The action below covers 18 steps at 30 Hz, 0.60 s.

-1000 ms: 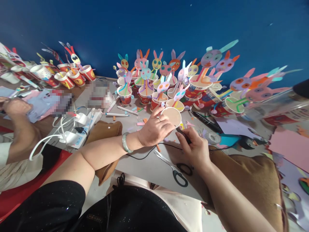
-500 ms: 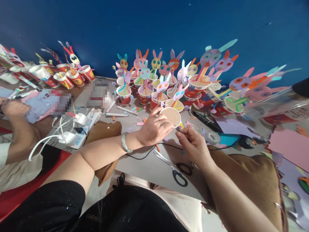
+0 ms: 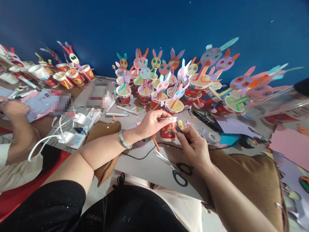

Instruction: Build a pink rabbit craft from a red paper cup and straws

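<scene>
Head view: red printed paper cup with a white rim (image 3: 168, 132) held upright over the worktop, rim nearly edge-on, inside hidden; can't tell if the base touches down. Left hand (image 3: 154, 123) has its fingers pinching the rim. Right hand (image 3: 196, 145) has its fingers closed around a narrow dark tool with a greyish tip (image 3: 179, 128), mostly covered; tip just beside the cup wall, contact unclear.

Grey worktop (image 3: 149, 170), littered with paper scraps. Steel scissors with black handles (image 3: 172, 166) lie near the right wrist, thin black cord (image 3: 142, 159) behind them, orange stick (image 3: 155, 143) between cord and cup. White power strip (image 3: 88, 129) to the left, brown soft cushion (image 3: 248, 174) under the right forearm. Dark blue wall (image 3: 154, 25) behind. At far left, another person's hand (image 3: 16, 109) by pale blue material (image 3: 40, 103).

Containers: red paper cups with paper rabbit heads rising from them, grouped along the wall. Nearest red cup (image 3: 174, 106) holds a yellow strip; red cup at right (image 3: 234, 104) holds green strips; yellow-and-red cup on the left (image 3: 63, 80) has a yellow strip.
</scene>
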### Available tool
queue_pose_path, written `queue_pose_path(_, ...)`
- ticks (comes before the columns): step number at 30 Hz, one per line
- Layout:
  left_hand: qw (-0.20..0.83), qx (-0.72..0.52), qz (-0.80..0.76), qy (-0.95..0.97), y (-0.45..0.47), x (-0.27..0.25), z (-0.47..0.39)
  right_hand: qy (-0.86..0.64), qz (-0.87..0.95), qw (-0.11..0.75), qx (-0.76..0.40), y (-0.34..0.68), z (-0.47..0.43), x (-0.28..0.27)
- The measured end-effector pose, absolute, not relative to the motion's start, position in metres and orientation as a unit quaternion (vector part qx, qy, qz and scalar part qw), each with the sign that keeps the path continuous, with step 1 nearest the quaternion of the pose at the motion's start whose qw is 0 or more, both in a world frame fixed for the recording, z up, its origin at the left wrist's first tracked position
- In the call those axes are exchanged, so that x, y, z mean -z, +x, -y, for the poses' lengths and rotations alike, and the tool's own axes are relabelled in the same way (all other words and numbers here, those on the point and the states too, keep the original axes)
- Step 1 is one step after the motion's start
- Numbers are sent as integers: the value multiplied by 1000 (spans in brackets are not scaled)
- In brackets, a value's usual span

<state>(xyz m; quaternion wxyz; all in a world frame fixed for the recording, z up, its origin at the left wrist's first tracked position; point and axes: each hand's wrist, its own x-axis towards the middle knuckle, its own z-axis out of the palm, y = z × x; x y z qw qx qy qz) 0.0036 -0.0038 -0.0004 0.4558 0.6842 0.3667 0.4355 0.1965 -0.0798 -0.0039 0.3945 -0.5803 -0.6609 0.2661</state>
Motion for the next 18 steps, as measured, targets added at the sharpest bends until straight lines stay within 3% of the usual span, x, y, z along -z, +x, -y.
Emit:
queue_pose_path(9,498,-398,-369,677,2,-10,4,-576,669,393,-256,197,80,5)
queue_pose_path(18,392,-441,-342,731,3,-1,6,-586,677,381,-233,199,78,5)
